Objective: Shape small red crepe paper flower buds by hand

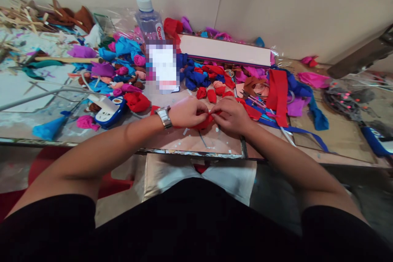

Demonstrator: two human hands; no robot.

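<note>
Between my hands is a piece of red crepe paper (205,123), bunched up just above the front part of the table. My left hand (188,112), with a watch (164,117) on its wrist, pinches the paper from the left. From the right, my right hand (231,114) grips it with thumb and fingertips. The fingers cover much of the paper, so its full shape is hidden. Small rolled red buds (211,95) lie just behind the hands, and a long red crepe strip (278,96) rests to the right.
A water bottle (150,20) and a lit phone (164,65) stand behind my hands. Blue power strips (110,112) sit on the left and far right. Coloured crepe pieces, green-handled pliers (39,67), a hammer and wooden sticks (26,16) cover the left. A long white box (225,50) lies by the wall.
</note>
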